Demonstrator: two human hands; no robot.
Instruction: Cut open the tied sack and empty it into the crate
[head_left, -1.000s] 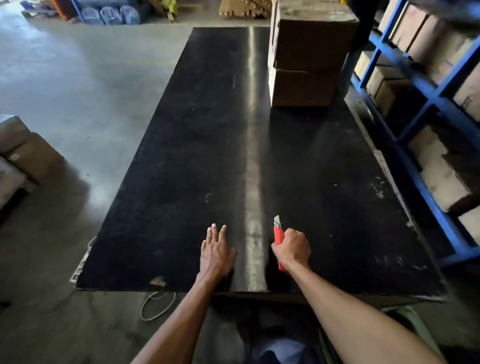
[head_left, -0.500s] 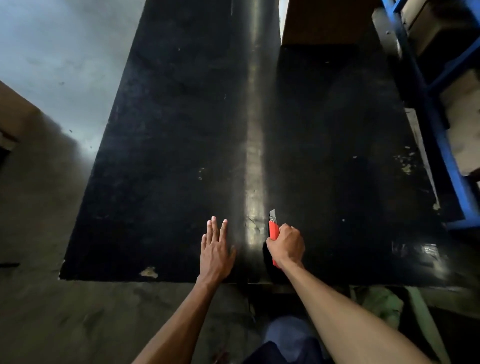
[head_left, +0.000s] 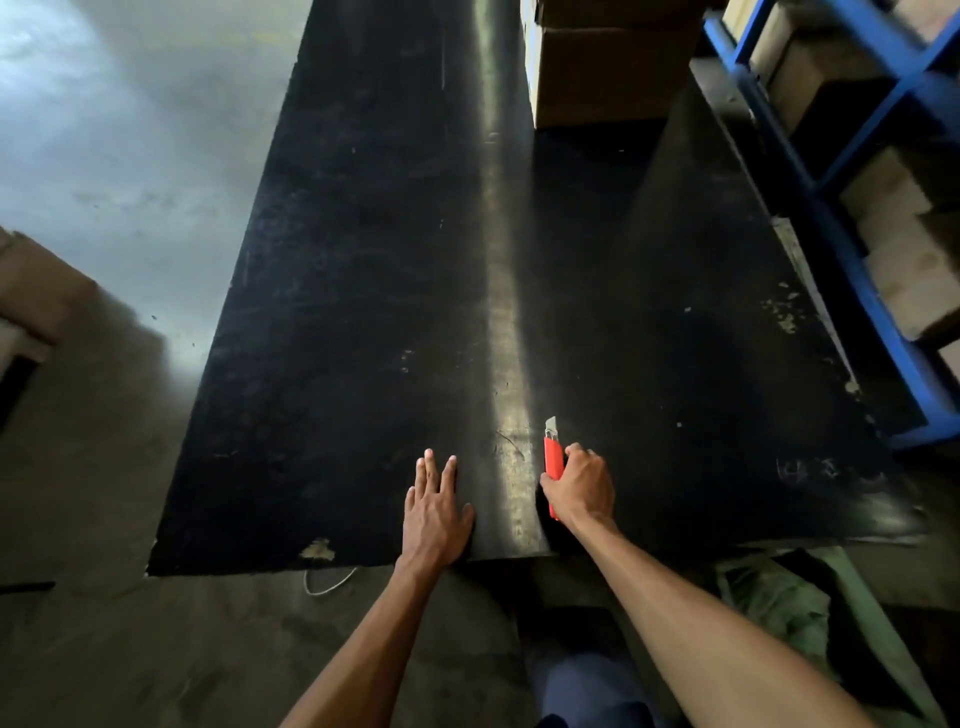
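**Black tabletop, cutter in hand**

Black tabletop (head_left: 363, 312) fills our view. At its near edge our left hand (head_left: 434, 512) lies flat, fingers spread, gripping nothing. Just beside it, our right hand (head_left: 579, 486) is clenched around a red utility knife (head_left: 553, 457), blade pointing away. We see no sack or crate. Farther off stand stacked cardboard boxes (head_left: 608, 67), with blue shelving (head_left: 852, 208) at right.

Place: warehouse or storeroom.
Landmark: large black worktable (head_left: 363, 312), scuffed and chipped at its edges.
Right of table: blue steel racking (head_left: 852, 208) loaded with cardboard cartons (head_left: 904, 270).
On table's far end: stacked cardboard boxes (head_left: 608, 67).
Left of table: bare grey concrete floor (head_left: 130, 156), more cartons.
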